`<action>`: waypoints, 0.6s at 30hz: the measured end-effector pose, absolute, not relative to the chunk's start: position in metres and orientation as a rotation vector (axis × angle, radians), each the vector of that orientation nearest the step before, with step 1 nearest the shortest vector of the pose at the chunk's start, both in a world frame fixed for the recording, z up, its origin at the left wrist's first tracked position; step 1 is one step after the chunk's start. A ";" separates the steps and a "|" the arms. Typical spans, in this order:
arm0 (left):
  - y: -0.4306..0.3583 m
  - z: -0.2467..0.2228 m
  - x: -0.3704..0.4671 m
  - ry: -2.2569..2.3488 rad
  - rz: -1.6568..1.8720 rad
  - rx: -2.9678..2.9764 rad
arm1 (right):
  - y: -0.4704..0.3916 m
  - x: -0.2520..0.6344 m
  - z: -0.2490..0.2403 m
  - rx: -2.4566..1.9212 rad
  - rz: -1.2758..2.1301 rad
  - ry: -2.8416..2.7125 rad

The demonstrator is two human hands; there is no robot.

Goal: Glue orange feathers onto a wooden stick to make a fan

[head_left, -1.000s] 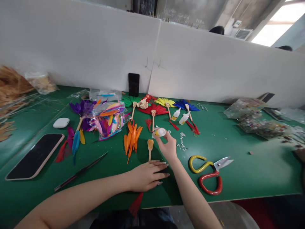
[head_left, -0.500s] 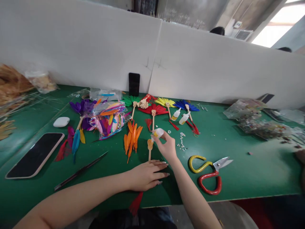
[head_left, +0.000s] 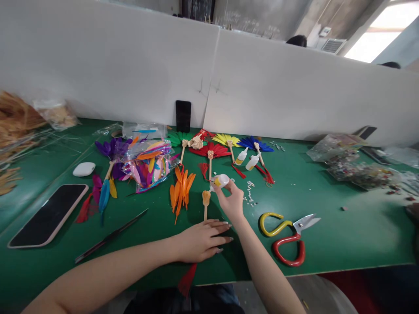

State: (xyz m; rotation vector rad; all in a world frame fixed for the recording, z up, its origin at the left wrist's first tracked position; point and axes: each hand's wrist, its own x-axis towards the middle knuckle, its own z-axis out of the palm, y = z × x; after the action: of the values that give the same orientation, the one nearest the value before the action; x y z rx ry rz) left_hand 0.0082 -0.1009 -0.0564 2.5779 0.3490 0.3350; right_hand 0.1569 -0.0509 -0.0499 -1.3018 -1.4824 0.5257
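My left hand [head_left: 204, 240] lies flat across the handle of a small wooden stick [head_left: 206, 199], its fingers spread and pointing right. A red tassel [head_left: 187, 280] hangs out below that hand toward the table edge. In my right hand [head_left: 231, 199] is a small white glue bottle [head_left: 221, 180], tipped with its nozzle close to the stick's carved top. Orange feathers [head_left: 181, 192] lie just left of the stick. Small white beads [head_left: 250, 192] are scattered right of my right hand.
Scissors [head_left: 296, 226] lie at the right, tweezers [head_left: 111, 236] and a phone [head_left: 49, 216] at the left. Behind are a red feather fan [head_left: 211, 151], bagged feathers [head_left: 150, 163] and two glue bottles [head_left: 241, 156]. Bagged beads [head_left: 353, 168] sit far right.
My right hand has shifted slightly right, and the glue bottle in it has tilted a little differently. My left hand stays in place on the stick.
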 end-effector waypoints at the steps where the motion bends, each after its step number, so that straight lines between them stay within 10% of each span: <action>1: -0.101 -0.056 0.008 0.349 0.335 2.575 | -0.051 0.156 -0.050 -1.295 0.541 -1.490; 18: -0.102 -0.055 0.009 0.369 0.254 2.589 | -0.053 0.150 -0.049 -1.226 0.660 -1.458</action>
State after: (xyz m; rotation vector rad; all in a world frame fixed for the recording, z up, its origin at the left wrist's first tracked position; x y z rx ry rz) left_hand 0.0086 -0.1015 -0.0550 2.5890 0.3692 0.2535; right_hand 0.1495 -0.0532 -0.0486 -1.2259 -1.4577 0.6602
